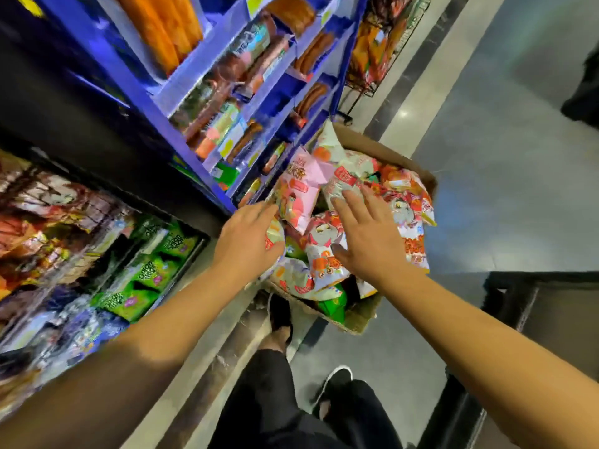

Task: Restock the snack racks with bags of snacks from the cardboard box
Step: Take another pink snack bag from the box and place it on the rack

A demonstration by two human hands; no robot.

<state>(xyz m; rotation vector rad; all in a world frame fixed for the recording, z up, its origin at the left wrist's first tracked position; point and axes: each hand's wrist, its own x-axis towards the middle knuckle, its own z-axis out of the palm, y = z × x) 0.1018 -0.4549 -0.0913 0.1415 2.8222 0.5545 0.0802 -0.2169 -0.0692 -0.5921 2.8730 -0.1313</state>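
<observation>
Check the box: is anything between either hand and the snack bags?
Nothing visible. Both hands are already over the open cardboard box: the right hand lies flat on the bags, the left hand reaches the pink bag at the box's shelf side.

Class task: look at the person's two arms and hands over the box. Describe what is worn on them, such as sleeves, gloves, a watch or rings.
Both forearms are bare as far up as the frame shows; no sleeve edge is in view. The left hand and right hand wear no gloves. No watch, bracelet or ring shows on either wrist or on the visible fingers. Nails look short and unpainted, though blur limits the detail.
</observation>
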